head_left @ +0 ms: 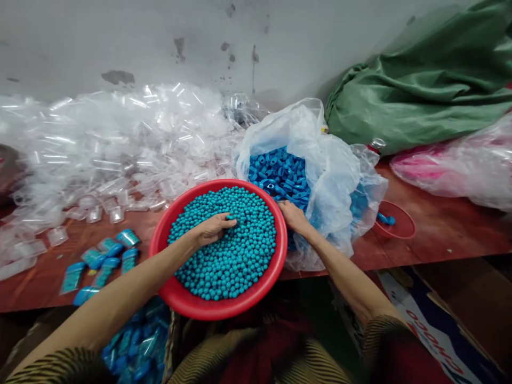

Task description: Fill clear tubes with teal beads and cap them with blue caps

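A red basin (218,311) full of small turquoise beads (224,261) sits in front of me at the table's edge. My left hand (214,228) is over the beads, its fingers curled and thumb forward. Something clear may be at its fingertips among the beads, too indistinct to name. Just past the basin's right rim, my right hand (293,216) reaches to the mouth of a translucent plastic bag (332,176). Its fingers are bent beside the blue plastic caps (280,170) in that bag; what they pinch, if anything, is hidden.
Clear plastic containers (120,144) are heaped at the left. Several bead-filled containers with blue caps (106,269) lie on the red table (36,288), more in a box (138,344) below. A small red dish (400,221), green cloth (420,101) and pink-filled bag (452,173) are at right.
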A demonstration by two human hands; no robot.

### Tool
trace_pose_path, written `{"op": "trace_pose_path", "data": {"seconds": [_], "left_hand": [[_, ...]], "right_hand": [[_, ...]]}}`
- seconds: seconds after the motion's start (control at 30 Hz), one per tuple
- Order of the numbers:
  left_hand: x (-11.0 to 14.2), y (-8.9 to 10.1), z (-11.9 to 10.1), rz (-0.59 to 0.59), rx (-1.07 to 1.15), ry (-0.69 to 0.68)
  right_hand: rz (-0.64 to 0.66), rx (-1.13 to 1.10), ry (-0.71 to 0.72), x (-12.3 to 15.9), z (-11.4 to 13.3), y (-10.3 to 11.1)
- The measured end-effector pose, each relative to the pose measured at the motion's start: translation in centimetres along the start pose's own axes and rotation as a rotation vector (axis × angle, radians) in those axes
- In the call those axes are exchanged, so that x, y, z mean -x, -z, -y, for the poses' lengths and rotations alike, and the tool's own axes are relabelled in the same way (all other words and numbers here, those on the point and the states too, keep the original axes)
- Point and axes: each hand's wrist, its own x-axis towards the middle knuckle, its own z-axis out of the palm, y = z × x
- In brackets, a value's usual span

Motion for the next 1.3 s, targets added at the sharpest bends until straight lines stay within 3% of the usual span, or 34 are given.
{"op": "trace_pose_path", "data": {"seconds": [0.1, 0.17, 0.27, 0.37, 0.47, 0.6, 0.73, 0.8, 0.87, 0.97, 1.1, 1.17, 1.3], "left_hand": [[1.2, 0.3, -0.1, -0.027, 0.273, 0.009], [1.9, 0.3, -0.1, -0.053, 0.322, -0.002], [2.9, 0.2, 0.1, -0.116, 0.3, -0.044], [3.6, 0.1, 0.4, -0.245, 0.141, -0.103], [4.0, 0.2, 0.8, -0.329, -0.014, -0.051], [3.7, 0.5, 0.7, -0.263, 0.026, 0.127], [3.2, 0.6, 0.3, -0.21, 0.117, 0.182], [3.1, 0.5, 0.3, -0.193, 0.131, 0.192], [3.2, 0.4, 0.3, -0.156, 0.153, 0.197], [3.5, 0.4, 0.4, -0.079, 0.205, 0.155], [4.3, 0.6, 0.5, -0.039, 0.282, 0.056], [4.9, 0.7, 0.6, -0.021, 0.32, 0.007], [6.2, 0.7, 0.9, 0.018, 0.369, -0.098]], "right_hand": [[0.007, 0.005, -0.03, -0.6, -0.2, 0.1], [0.015, 0.004, -0.02, -0.8, -0.4, 0.2], [0.019, 0.007, 0.011, -0.7, -0.6, 0.1], [-0.031, 0.021, -0.008, -0.3, -0.5, -0.2], [-0.132, 0.04, -0.068, -0.3, -0.5, -0.1], [-0.302, -0.012, -0.068, -0.9, -0.6, 1.1], [-0.676, -0.313, 0.04, -0.9, -0.6, 3.0], [-0.739, -0.509, 0.08, -0.2, 0.0, 4.1], [-0.667, -0.731, 0.144, 0.9, 1.3, 5.1], [-0.332, -0.917, 0.378, 2.4, 4.4, 6.1], [0.084, -0.609, 0.59, 2.9, 8.8, 5.3], [0.086, -0.331, 0.594, 3.0, 10.3, 4.0], [-0.096, 0.161, 0.453, 4.1, 11.8, 1.9]]}}
